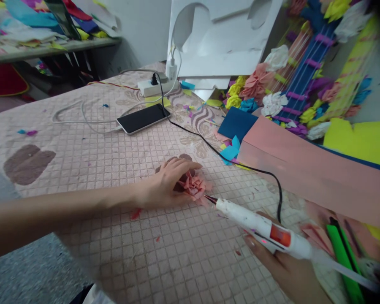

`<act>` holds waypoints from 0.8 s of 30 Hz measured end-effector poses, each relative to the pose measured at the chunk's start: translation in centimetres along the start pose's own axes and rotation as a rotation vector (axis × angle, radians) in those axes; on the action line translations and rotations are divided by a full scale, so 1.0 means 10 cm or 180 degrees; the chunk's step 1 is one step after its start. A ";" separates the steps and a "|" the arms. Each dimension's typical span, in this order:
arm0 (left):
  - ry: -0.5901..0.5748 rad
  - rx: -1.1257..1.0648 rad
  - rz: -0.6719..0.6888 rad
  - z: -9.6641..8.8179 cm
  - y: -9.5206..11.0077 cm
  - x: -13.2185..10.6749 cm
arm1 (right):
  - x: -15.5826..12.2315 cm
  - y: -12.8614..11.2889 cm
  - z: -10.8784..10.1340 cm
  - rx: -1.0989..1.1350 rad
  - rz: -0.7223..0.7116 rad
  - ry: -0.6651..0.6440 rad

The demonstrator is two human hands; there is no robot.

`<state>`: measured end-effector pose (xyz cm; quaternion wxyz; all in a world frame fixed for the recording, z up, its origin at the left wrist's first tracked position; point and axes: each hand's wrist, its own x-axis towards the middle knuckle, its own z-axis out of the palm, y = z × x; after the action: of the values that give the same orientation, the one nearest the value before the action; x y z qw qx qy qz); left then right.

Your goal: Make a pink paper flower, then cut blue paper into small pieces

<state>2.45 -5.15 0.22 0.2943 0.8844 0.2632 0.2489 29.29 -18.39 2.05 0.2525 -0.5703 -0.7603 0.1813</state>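
A crumpled pink paper flower (194, 185) rests on the patterned tablecloth (164, 253) near the middle of the view. My left hand (164, 183) curls round its left side, thumb and fingers closed on it. In my right hand (281, 261) is a white hot glue gun (253, 217) with an orange window and a small red light. Its dark nozzle points left and reaches the flower's right edge; whether it touches the paper I cannot tell. A glue stick (345, 270) sticks out of the gun's back end.
A black cord (205, 141) crosses the table from a white power strip (155, 86). A phone (144, 119) lies plugged in. At right are pink paper sheets (304, 169), a green cutter (343, 253) and a paper-flower-covered guitar shape (304, 80). White foam (221, 42) leans behind.
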 end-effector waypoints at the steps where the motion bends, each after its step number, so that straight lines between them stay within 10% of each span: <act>1: 0.0006 -0.0007 0.0003 0.00 0.00 0.00 | 0.01 0.00 0.00 -0.0021 0.0016 0.0050; 10: 0.0119 -0.0039 -0.0125 0.04 0.02 -0.03 | 0.30 -0.01 -0.06 -0.0398 0.0418 0.0722; 24: 0.0279 -0.0025 -0.0203 0.06 0.04 -0.05 | 1.81 0.15 0.38 -0.0245 0.0416 0.1037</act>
<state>2.59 -5.93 -0.09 0.2937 0.8627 0.3029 0.2789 24.21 -0.55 1.39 0.3380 -0.6496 -0.6770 0.0733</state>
